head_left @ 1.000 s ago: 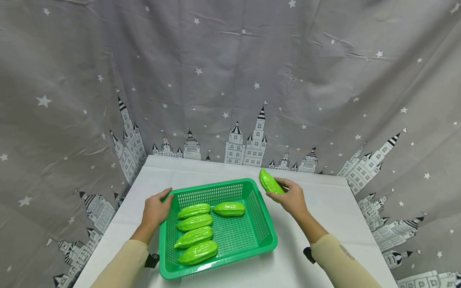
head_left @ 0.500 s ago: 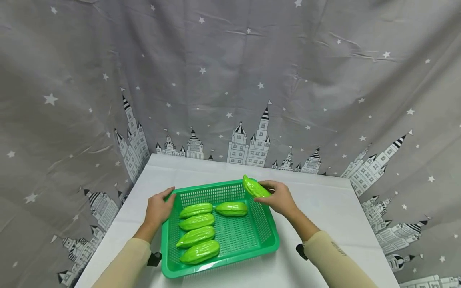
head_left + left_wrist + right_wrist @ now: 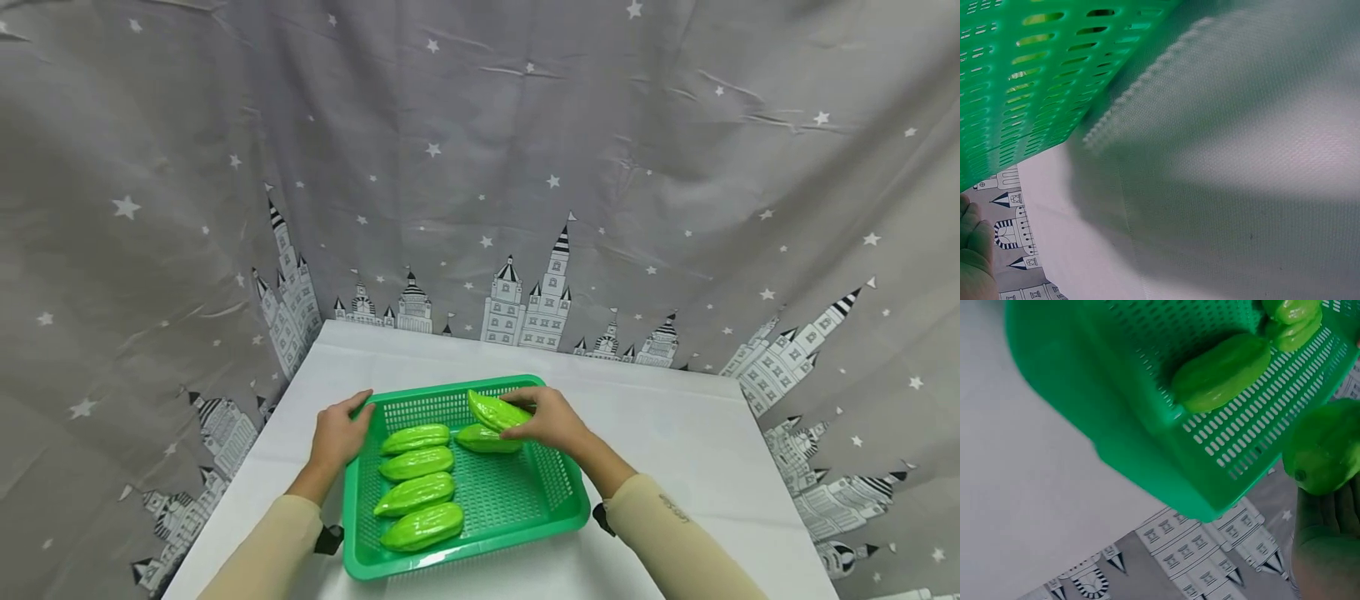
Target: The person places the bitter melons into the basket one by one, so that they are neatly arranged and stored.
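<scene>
My right hand point(image 3: 553, 422) holds a light green, ridged bitter melon point(image 3: 492, 411) between thumb and fingers, over the far right part of the green basket point(image 3: 480, 549). Below it and partly covered in the head view lies another bitter melon point(image 3: 480, 442) in the basket. My left hand point(image 3: 337, 433) grips the rim at the basket's far left corner. Several more bitter melons point(image 3: 416, 493) lie in a column along the left side inside. The right wrist view has the held bitter melon point(image 3: 1321, 453) at its right edge, outlined beyond the basket's far rim.
The basket has slotted walls and a perforated bottom. It stands on a white-covered table point(image 3: 660, 450). Behind and at both sides hangs a grey curtain point(image 3: 480, 167) printed with stars and castles.
My right hand has carried the bitter melon leftward, from beside the basket's right rim to over its inside. My left hand has stayed at the rim. The head view has shifted slightly.
</scene>
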`<state>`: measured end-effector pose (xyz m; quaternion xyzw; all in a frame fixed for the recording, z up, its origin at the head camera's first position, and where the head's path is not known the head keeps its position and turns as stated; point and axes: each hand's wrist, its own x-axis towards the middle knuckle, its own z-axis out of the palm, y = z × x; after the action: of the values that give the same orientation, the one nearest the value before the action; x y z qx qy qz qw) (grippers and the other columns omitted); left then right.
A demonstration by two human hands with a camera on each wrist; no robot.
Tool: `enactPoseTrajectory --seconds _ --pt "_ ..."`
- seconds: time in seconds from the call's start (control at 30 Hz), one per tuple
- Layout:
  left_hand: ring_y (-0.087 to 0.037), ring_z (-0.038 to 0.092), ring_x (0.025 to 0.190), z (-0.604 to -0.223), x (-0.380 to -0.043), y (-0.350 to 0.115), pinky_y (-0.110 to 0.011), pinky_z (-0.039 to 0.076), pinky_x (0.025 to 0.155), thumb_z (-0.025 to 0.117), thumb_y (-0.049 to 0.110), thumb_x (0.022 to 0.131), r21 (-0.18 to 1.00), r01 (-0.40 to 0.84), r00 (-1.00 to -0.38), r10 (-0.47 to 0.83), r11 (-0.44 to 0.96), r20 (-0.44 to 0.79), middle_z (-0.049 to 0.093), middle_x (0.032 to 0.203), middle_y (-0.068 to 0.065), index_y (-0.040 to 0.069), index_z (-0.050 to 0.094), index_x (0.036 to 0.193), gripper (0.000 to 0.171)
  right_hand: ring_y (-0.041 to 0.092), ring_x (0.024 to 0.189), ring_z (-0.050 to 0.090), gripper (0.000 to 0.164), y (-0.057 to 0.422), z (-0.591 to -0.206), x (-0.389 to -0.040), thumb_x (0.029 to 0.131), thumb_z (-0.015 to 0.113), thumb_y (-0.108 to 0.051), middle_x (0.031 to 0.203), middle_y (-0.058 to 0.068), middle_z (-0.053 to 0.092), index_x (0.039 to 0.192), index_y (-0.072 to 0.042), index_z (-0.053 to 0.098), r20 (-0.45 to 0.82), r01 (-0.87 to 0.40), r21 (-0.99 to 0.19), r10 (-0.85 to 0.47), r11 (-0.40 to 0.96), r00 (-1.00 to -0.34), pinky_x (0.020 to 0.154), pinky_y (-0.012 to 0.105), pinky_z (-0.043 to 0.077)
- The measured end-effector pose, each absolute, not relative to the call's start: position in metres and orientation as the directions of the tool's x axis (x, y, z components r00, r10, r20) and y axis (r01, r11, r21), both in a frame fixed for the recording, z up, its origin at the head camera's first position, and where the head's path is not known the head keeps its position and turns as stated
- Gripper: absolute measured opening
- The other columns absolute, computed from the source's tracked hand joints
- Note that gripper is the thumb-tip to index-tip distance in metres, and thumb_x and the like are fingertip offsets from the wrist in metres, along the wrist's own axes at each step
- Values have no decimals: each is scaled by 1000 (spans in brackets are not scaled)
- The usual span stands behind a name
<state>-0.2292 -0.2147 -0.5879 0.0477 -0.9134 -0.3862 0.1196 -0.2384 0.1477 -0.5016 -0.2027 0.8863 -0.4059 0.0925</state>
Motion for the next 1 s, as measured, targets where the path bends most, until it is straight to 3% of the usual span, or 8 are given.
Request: enactPoseTrajectory --seconds 0.5,1.0 --pt "-41 57 124 -590 -229 -215 -57 45 103 62 21 102 725 3 -963 -194 689 189 61 134 -19 8 63 138 38 17 102 68 51 118 -512 -238 71 94 -14 111 2 73 117 -6 74 -117 -404 -671 -628 621 -770 88 30 56" --pt "-40 57 124 -587 -225 -214 -57 46 102 62 23 102 736 -6 -964 -199 677 176 62 134 -17 10 64 137 38 22 103 68 49 99 -521 -246 70 94 -10 110 6 73 114 -3 74 -141 -427 -648 -650 631 -747 90 35 56"
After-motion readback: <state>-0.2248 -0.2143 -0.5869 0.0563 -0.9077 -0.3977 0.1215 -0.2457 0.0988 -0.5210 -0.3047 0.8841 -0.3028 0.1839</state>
